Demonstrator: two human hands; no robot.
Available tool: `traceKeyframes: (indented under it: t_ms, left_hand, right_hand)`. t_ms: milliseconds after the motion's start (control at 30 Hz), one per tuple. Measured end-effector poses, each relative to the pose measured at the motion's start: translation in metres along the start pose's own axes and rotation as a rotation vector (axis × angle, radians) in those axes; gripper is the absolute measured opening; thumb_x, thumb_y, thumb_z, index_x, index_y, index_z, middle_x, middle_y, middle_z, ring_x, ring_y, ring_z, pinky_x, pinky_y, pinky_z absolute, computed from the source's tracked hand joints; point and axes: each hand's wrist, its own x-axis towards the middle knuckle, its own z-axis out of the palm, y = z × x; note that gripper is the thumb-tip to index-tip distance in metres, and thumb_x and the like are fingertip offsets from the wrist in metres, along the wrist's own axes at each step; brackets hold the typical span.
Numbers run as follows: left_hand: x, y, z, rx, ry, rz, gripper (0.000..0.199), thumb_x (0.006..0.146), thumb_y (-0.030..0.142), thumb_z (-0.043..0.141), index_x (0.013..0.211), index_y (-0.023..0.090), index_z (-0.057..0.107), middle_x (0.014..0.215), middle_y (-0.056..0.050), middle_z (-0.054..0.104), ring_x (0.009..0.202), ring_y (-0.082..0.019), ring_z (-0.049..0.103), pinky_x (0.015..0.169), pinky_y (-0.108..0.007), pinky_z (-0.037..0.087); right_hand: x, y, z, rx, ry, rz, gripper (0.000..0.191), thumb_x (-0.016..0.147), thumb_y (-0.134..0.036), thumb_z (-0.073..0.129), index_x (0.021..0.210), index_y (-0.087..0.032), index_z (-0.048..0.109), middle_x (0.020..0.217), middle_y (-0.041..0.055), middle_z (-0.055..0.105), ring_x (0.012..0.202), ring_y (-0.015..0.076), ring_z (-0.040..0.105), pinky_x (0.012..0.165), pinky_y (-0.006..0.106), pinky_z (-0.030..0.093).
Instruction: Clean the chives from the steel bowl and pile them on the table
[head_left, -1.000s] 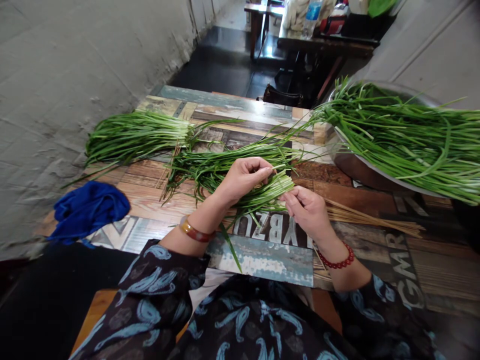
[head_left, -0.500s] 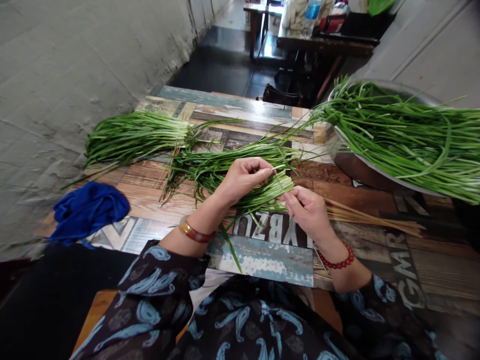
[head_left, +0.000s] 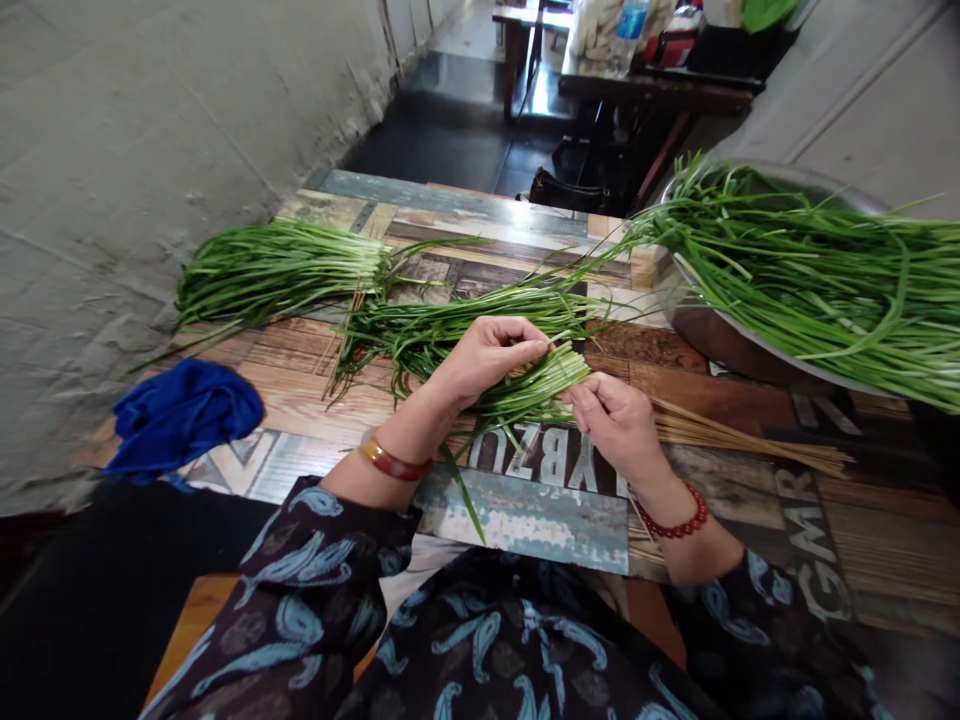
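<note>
Two hands work close together at the pale stem ends of a bunch of garlic chives.
The bunch [head_left: 551, 382] lies over the near middle of the wood-patterned table [head_left: 525, 515], its cut ends pointing right. The left hand [head_left: 495, 358] has thumb and fingers drawn narrow, pinching its upper edge; the right hand [head_left: 613, 415] pinches the lower corner of the stem ends (anything finer between those fingertips is too small to make out). Just behind lie loose chives [head_left: 450, 325], with a thicker chive pile [head_left: 289, 262] farther left, near the wall. Bamboo skewers [head_left: 757, 437] fan out beside the right hand, below a steel basin [head_left: 724, 330] heaped with chives. A crumpled blue cloth [head_left: 184, 412] rests at the table's left edge.
</note>
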Motion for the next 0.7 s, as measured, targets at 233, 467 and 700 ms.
traceKeyframes:
  t_ms: [233,467,700]
  left_hand:
    - [0.0013,0.0005,-0.0024,0.130,-0.035,0.150,0.022,0.076,0.030,0.072,0.065,0.012,0.067,0.080,-0.004,0.062,0.077,-0.013,0.054,0.074,-0.026,0.041]
    - [-0.0006,0.0024,-0.0042,-0.003,-0.124,-0.040,0.043,0.077,0.047,0.074,0.097,0.009,0.074,0.087,-0.007,0.071,0.076,-0.015,0.059,0.071,-0.026,0.045]
    - [0.0003,-0.0004,-0.0014,0.055,-0.091,-0.025,0.037,0.076,0.045,0.073,0.073,0.009,0.071,0.068,-0.002,0.063,0.064,-0.010,0.051,0.061,-0.022,0.038]
  right_hand:
    - [0.0005,0.0036,0.0016,0.075,-0.025,0.036,0.035,0.098,-0.045,0.053,0.075,-0.019,0.060,0.050,-0.0051,0.052,0.044,0.0089,0.044,0.049,0.024,0.035]
    - [0.0018,0.0068,0.0016,0.192,-0.047,0.111,0.038,0.096,-0.051,0.055,0.078,-0.019,0.062,0.050,-0.0059,0.051,0.040,0.0068,0.037,0.042,0.022,0.029]
    - [0.0015,0.0057,0.0013,0.203,-0.065,0.122,0.034,0.095,-0.047,0.058,0.080,-0.017,0.064,0.052,-0.0053,0.051,0.042,0.0069,0.038,0.043,0.022,0.029]
